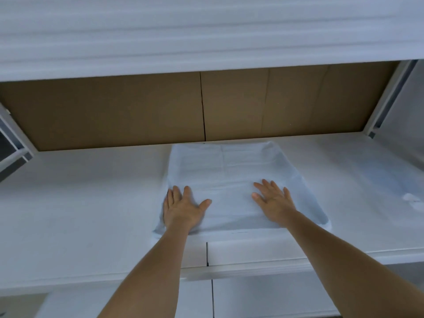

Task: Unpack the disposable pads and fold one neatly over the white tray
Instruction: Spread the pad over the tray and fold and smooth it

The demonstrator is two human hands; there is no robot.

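White shelving fills our view: a broad white shelf surface (80, 203) runs across the frame, backed by a brown cardboard panel (137, 109) with a vertical seam near its middle, and overhung by a ribbed white foam sheet (206, 31).

We see the disposable pad (229, 166) lying spread on the shelf at centre, its far edge close to the cardboard panel and its near edge close to the shelf's front edge. It is pale blue-white, thin and soft. Faint fold creases cross it, one lengthwise and several crosswise. Its sides slope down to the shelf, so it appears draped over something flat beneath; we cannot see a tray under it. The near left corner is slightly rumpled, and the near right corner ends in a small crumpled point.

Our left hand (181, 207) lies flat on the pad's near left part, fingers straight and spread, thumb out, gripping nothing. Our right hand (274, 200) lies flat on the pad's near right part, fingers likewise extended, gripping nothing.

A small crumpled white scrap (410, 198) sits on the shelf at far right, well apart from the pad.
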